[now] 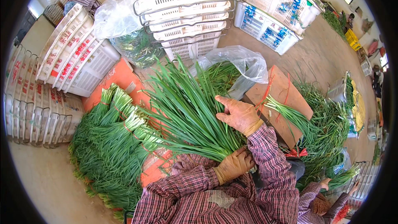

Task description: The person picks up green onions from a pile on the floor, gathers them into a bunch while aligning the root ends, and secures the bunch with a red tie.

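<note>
A large bunch of garlic chives (195, 112) lies slanted across my lap, its long green leaves fanning up and to the left. My left hand (235, 165), in a tan glove, is wrapped round the bunch near its lower end. My right hand (239, 115), gloved too, is at the right side of the leaves with thumb and forefinger apart. It holds nothing that I can see. To the right, a smaller bunch of chives (286, 110) with pale stem ends rests against a brown board (292, 93), where red ties (269, 85) hang.
Tied chive bundles (110, 145) are heaped at left on an orange board (143, 93). Beyond stand stacked white crates (186, 20) and a clear plastic bag (253, 64) around greens. Loose chives (323, 116) pile up at right. Another person's hand (325, 183) holds chives at lower right.
</note>
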A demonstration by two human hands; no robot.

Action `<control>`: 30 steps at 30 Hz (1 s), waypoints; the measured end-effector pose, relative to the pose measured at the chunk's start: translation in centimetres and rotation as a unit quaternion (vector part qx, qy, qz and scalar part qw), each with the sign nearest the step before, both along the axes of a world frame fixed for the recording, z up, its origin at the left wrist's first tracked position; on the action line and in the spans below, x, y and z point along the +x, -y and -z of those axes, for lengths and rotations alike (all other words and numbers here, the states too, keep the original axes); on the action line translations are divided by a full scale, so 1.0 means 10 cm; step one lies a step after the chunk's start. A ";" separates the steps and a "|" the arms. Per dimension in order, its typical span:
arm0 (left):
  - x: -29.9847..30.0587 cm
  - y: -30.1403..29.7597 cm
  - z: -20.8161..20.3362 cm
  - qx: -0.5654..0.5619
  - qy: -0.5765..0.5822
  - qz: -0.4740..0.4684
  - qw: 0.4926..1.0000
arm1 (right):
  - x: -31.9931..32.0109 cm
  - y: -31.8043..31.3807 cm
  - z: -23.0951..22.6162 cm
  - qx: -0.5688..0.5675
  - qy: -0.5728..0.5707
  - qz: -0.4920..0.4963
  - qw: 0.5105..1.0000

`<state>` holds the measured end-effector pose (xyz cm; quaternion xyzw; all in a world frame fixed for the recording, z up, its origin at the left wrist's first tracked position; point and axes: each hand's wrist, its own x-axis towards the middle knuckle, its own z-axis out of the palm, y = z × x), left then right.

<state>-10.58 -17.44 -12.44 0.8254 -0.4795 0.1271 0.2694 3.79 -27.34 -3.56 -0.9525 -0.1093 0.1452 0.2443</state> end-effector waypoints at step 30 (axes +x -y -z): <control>-0.01 0.01 -0.16 0.034 -0.008 0.038 0.999 | -0.20 0.16 0.16 -0.079 0.218 -0.118 0.966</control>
